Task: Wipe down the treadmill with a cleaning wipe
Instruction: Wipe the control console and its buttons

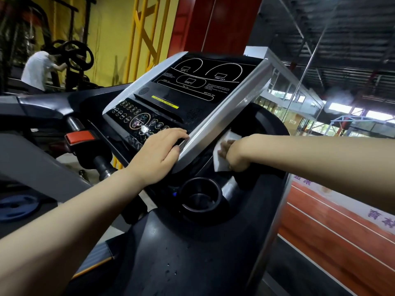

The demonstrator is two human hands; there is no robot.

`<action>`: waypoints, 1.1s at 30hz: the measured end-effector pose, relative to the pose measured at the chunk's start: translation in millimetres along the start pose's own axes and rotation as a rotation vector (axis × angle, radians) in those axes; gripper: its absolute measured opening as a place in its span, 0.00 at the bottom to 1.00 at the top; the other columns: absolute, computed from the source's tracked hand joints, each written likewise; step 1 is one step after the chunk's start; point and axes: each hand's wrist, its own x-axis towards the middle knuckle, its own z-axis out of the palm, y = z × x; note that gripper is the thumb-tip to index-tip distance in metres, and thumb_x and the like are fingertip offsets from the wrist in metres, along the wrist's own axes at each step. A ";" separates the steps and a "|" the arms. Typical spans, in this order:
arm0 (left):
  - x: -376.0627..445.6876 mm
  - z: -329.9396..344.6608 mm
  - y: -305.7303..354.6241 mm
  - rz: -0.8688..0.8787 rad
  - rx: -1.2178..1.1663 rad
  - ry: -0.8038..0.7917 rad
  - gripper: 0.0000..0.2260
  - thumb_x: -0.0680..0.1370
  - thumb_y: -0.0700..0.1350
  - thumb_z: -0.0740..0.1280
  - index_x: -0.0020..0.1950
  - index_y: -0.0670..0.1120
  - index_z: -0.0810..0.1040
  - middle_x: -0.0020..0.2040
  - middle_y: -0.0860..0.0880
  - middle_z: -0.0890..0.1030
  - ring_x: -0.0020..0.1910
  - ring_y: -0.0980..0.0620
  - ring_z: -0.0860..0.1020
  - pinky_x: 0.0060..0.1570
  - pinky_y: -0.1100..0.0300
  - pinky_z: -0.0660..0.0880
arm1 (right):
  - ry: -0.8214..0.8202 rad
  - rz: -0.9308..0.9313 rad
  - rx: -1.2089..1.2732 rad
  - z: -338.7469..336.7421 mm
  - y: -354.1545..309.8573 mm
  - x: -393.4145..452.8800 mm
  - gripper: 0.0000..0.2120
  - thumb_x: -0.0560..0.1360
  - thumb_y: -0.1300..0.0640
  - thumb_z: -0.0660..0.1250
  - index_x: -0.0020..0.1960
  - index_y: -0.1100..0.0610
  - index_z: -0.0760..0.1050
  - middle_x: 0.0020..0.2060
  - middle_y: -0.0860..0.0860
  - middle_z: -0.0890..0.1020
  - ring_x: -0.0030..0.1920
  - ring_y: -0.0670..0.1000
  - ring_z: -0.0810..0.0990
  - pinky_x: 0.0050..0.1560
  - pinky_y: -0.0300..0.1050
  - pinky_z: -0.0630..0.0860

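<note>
The treadmill console (192, 92) is a black display panel with a silver frame, tilted across the middle of the head view. My left hand (159, 152) rests flat on its lower right corner, fingers straight over the button area and silver edge. My right hand (234, 155) presses a white cleaning wipe (222, 150) against the black housing under the console's right side. Its fingers lie partly hidden behind the wipe. Water droplets dot the black plastic near me.
A round black cup holder (201, 197) sits just below the hands. A red safety key block (80, 136) is left of the console. Another person (37, 69) uses a machine at the far left. A glass wall (320, 82) and red track floor (342, 227) lie to the right.
</note>
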 end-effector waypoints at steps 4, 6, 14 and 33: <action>-0.8 -0.6 0.1 -0.010 0.009 -0.010 0.21 0.78 0.46 0.52 0.68 0.47 0.73 0.70 0.49 0.73 0.70 0.52 0.68 0.70 0.54 0.63 | -0.067 -0.308 0.179 -0.1 -15.3 -15.1 0.26 0.83 0.58 0.55 0.79 0.53 0.55 0.80 0.52 0.47 0.79 0.55 0.50 0.76 0.49 0.51; -1.3 -0.8 1.2 -0.017 0.010 -0.005 0.20 0.78 0.45 0.52 0.68 0.47 0.73 0.70 0.49 0.73 0.70 0.52 0.68 0.69 0.57 0.61 | -0.126 -0.377 0.173 0.6 -18.6 -15.9 0.25 0.82 0.60 0.56 0.78 0.51 0.59 0.80 0.47 0.45 0.79 0.52 0.49 0.76 0.47 0.49; -1.1 -2.8 1.6 -0.017 -0.020 0.003 0.19 0.78 0.42 0.54 0.67 0.46 0.74 0.69 0.49 0.74 0.70 0.52 0.69 0.70 0.54 0.63 | -0.025 -0.197 -0.027 -6.2 -16.0 -7.3 0.25 0.82 0.47 0.58 0.77 0.52 0.60 0.76 0.53 0.63 0.74 0.57 0.62 0.74 0.56 0.59; 0.2 -2.0 -0.5 -0.012 -0.030 0.000 0.19 0.77 0.42 0.54 0.66 0.46 0.74 0.69 0.48 0.75 0.69 0.50 0.70 0.69 0.53 0.65 | -0.232 -0.118 0.107 -10.8 -2.0 -56.5 0.14 0.76 0.49 0.68 0.50 0.61 0.77 0.54 0.59 0.82 0.51 0.56 0.80 0.54 0.48 0.78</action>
